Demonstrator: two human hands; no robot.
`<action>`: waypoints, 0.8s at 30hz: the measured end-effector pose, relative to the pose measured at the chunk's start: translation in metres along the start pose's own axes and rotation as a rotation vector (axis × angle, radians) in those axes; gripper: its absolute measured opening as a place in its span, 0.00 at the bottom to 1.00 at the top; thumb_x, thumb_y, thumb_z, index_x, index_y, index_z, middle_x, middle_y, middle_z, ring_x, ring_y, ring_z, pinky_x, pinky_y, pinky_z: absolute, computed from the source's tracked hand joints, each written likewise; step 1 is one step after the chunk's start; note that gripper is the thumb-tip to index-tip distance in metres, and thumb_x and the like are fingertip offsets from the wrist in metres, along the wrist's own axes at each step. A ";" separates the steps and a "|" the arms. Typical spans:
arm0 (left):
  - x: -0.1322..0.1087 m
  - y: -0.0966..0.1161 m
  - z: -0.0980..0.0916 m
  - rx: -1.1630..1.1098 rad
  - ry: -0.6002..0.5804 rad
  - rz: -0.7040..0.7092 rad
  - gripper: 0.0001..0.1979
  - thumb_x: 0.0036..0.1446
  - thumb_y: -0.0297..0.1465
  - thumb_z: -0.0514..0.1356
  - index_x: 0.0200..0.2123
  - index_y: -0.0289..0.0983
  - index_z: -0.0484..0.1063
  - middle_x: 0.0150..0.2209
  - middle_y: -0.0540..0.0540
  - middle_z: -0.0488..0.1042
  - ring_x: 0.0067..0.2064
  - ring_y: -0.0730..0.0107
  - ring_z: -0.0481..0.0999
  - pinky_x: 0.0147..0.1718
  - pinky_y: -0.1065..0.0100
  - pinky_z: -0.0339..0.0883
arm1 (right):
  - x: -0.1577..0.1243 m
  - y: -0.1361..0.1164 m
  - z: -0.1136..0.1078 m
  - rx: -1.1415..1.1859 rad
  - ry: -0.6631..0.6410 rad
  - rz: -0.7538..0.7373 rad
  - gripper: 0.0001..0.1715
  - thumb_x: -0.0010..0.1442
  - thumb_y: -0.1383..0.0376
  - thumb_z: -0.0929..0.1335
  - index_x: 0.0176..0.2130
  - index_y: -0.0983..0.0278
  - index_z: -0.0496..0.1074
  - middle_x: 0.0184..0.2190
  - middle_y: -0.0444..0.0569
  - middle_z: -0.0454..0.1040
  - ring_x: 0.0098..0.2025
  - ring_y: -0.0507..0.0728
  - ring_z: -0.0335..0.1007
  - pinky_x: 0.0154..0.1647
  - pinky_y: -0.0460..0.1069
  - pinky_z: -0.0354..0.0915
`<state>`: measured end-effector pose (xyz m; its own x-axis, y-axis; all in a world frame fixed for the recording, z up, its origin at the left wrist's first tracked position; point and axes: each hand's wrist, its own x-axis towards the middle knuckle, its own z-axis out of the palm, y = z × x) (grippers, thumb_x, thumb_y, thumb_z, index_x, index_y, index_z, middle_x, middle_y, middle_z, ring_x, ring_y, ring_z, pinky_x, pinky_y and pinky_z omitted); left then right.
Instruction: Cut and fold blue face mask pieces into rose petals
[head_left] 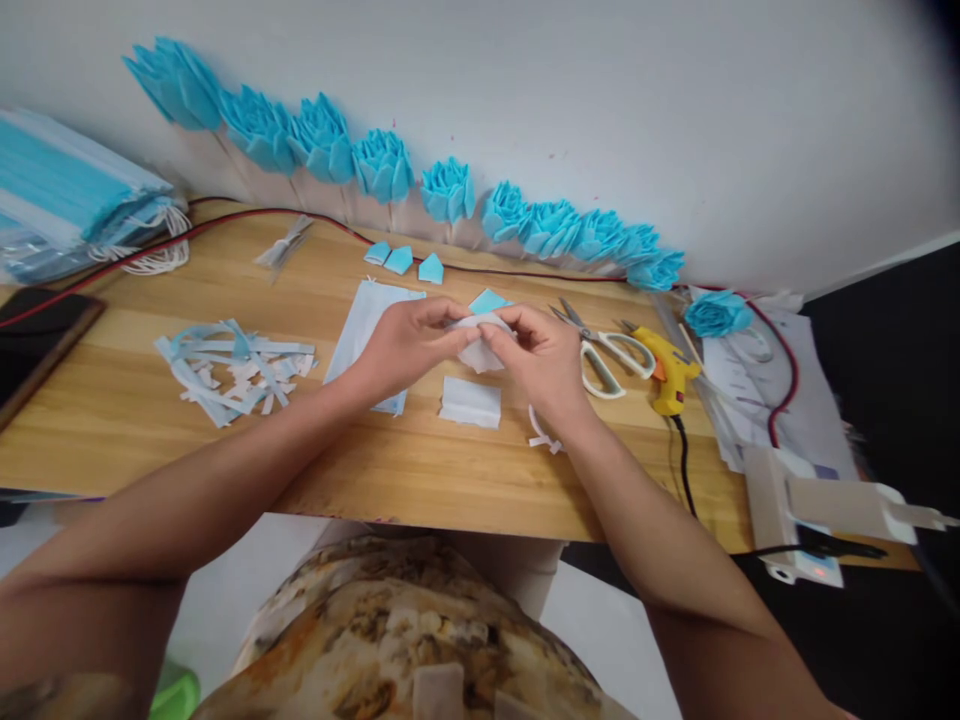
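Both hands meet over the middle of the light wooden table (225, 450). The left hand (405, 345) and the right hand (544, 365) each pinch the small white folded piece of cloth (480, 352) between thumb and fingertips. So each grip is closed on it. The cloth is held just above the table, between the two hands.

Right below it lies a flat white cloth rectangle (470, 402). A pale face mask (360, 325) lies flat under the left hand. One little blue folded petal (487, 299) peeks out behind the fingers. Three more small blue petals (401, 260) lie farther back. To the left is a pile of cut blue and white strips (232, 365). Near the right hand are scissors with white handles (609, 355). Just beside them is a yellow glue gun (670, 372). A row of blue cloth flowers (382, 165) leans on the white wall. A red and black wire (240, 213) runs along the back of the table. A stack of blue face masks in a clear bag (67, 195) sits in the far left corner.

The fingers cover much of the held cloth, so its folds are hard to make out. The left hand hides part of the flat mask. A dark flat thing (30, 345) is cut off at the left edge, and I cannot tell what it is. A white plug box (795, 500) sits at the right end.
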<state>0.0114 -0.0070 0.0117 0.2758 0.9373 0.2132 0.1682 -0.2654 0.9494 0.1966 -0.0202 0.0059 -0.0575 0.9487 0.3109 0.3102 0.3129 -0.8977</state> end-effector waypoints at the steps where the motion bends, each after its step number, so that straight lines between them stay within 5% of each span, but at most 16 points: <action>1: 0.000 0.000 0.000 0.020 0.001 -0.019 0.11 0.56 0.39 0.67 0.31 0.36 0.78 0.32 0.48 0.81 0.36 0.66 0.77 0.38 0.67 0.68 | 0.001 0.000 -0.001 0.023 -0.006 0.013 0.06 0.59 0.61 0.73 0.35 0.60 0.81 0.30 0.42 0.80 0.30 0.52 0.71 0.32 0.48 0.66; 9: 0.003 -0.005 0.002 -0.152 0.034 -0.094 0.10 0.54 0.37 0.66 0.29 0.35 0.76 0.29 0.48 0.80 0.32 0.70 0.77 0.33 0.70 0.70 | 0.006 0.005 -0.007 0.080 -0.008 0.069 0.10 0.59 0.56 0.74 0.34 0.60 0.80 0.28 0.42 0.77 0.30 0.52 0.69 0.32 0.48 0.66; 18: 0.003 -0.005 -0.001 -0.110 -0.063 -0.092 0.09 0.51 0.36 0.69 0.30 0.36 0.77 0.29 0.49 0.80 0.32 0.69 0.78 0.35 0.68 0.72 | 0.009 0.002 -0.012 0.021 0.060 0.009 0.08 0.60 0.60 0.71 0.32 0.62 0.78 0.27 0.43 0.76 0.29 0.51 0.66 0.30 0.47 0.62; 24: 0.004 -0.004 -0.002 -0.056 0.017 0.012 0.14 0.56 0.42 0.67 0.36 0.37 0.77 0.36 0.46 0.81 0.38 0.68 0.78 0.40 0.67 0.70 | 0.008 -0.003 -0.015 -0.061 -0.014 -0.022 0.09 0.62 0.60 0.71 0.32 0.62 0.78 0.27 0.43 0.75 0.28 0.51 0.65 0.31 0.48 0.61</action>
<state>0.0099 -0.0016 0.0095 0.2612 0.9380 0.2279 0.1116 -0.2639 0.9581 0.2091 -0.0146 0.0158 -0.0785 0.9423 0.3254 0.3663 0.3308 -0.8697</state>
